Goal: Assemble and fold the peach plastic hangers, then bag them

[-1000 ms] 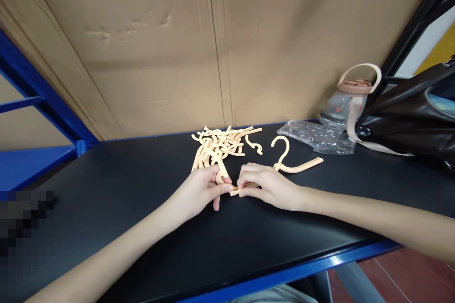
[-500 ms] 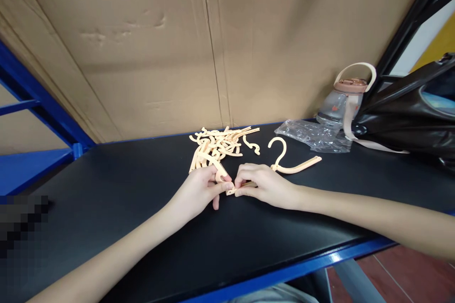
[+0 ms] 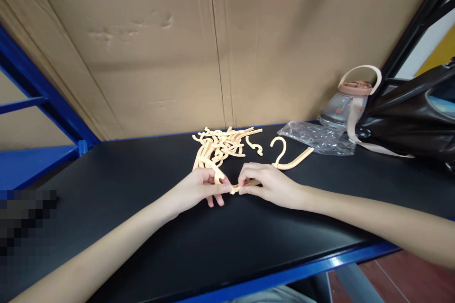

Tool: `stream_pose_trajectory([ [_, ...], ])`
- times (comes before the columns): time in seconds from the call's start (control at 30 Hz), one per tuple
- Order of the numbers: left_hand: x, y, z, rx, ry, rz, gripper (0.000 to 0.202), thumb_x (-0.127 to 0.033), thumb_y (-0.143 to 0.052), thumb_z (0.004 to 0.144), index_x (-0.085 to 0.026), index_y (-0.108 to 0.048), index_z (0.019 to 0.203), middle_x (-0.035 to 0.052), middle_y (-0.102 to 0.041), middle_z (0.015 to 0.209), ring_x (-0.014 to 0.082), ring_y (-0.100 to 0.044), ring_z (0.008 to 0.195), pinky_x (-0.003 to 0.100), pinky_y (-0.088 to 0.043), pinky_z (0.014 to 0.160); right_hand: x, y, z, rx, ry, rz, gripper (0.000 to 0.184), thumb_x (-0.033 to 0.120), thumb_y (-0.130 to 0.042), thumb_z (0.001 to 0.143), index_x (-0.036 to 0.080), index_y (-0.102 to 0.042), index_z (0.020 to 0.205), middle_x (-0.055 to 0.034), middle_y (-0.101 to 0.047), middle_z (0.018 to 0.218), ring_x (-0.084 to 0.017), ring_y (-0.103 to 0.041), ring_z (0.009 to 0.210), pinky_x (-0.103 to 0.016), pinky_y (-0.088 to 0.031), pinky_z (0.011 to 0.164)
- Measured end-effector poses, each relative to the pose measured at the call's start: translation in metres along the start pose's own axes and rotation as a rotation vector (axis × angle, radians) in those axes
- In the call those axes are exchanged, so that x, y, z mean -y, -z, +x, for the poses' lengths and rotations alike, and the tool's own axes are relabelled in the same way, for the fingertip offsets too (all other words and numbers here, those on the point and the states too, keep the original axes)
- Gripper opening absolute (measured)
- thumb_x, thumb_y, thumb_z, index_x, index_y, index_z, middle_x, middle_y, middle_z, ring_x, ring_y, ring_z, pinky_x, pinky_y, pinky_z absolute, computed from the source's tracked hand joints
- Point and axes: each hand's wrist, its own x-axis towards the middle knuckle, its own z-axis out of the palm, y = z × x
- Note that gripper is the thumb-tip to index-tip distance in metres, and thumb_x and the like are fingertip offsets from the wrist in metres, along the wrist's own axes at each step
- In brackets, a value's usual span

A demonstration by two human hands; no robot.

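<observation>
My left hand (image 3: pixel 192 189) is closed on a cream plastic hanger hook (image 3: pixel 212 165), whose curved end sticks up past the fingers. Its thumb and fingertips press at the end of a slim hanger arm (image 3: pixel 236 189). That hanger arm is pinched by my right hand (image 3: pixel 272 184), which covers much of it. The two parts meet between my fingertips; whether they are joined is hidden. Just beyond my right hand lies another hanger (image 3: pixel 293 163) with a hook and an arm, partly covered by the hand.
A pile of cream hanger parts (image 3: pixel 227 142) lies behind my hands, with a loose hook (image 3: pixel 255 146) beside it. Crumpled clear plastic (image 3: pixel 316 138), a strapped bottle (image 3: pixel 343 104) and a dark bag (image 3: pixel 401 118) stand at the right. Cardboard (image 3: pixel 159 57) walls the back of the black table (image 3: pixel 142 161).
My left fingers have shifted on the parts, and the lower fingers now spread more. The hanger arm's end has turned slightly between my fingertips. The whole view has moved a little.
</observation>
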Motion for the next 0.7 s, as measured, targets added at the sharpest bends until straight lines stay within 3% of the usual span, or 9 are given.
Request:
stream_pose_trajectory([
  [0.13,-0.0023,0.0028,-0.0017,0.083,0.013,-0.017,0.024,-0.037,-0.071,0.076,-0.016,-0.069,0.086,-0.0003,-0.067,0.074,0.0110,-0.064,0.062,0.020,-0.048,0.054,0.0021,0.0001,-0.0009,0.029,0.035,0.068,0.005,0.022,-0.062,0.087,0.018,-0.060,0.084,-0.0001,-0.058,0.084,-0.014,-0.058,0.083,-0.024,-0.046,0.075],
  [0.43,-0.0029,0.0090,-0.0034,0.109,0.042,-0.097,0.023,-0.036,-0.072,0.077,-0.015,-0.065,0.084,-0.0023,-0.067,0.069,0.0111,-0.066,0.059,0.019,-0.048,0.053,0.0009,-0.0016,-0.0042,0.047,0.047,0.172,0.003,0.020,-0.059,0.089,0.019,-0.057,0.086,0.0002,-0.056,0.089,-0.012,-0.059,0.082,-0.025,-0.048,0.078],
  [0.7,-0.0071,0.0083,-0.0068,0.166,0.071,-0.044,0.024,-0.037,-0.070,0.078,-0.016,-0.062,0.085,-0.0011,-0.069,0.079,0.0124,-0.069,0.061,0.019,-0.047,0.052,0.0044,-0.0023,-0.0067,0.004,0.129,0.052,0.008,0.024,-0.056,0.092,0.018,-0.058,0.086,-0.0015,-0.058,0.089,-0.013,-0.057,0.084,-0.025,-0.046,0.076],
])
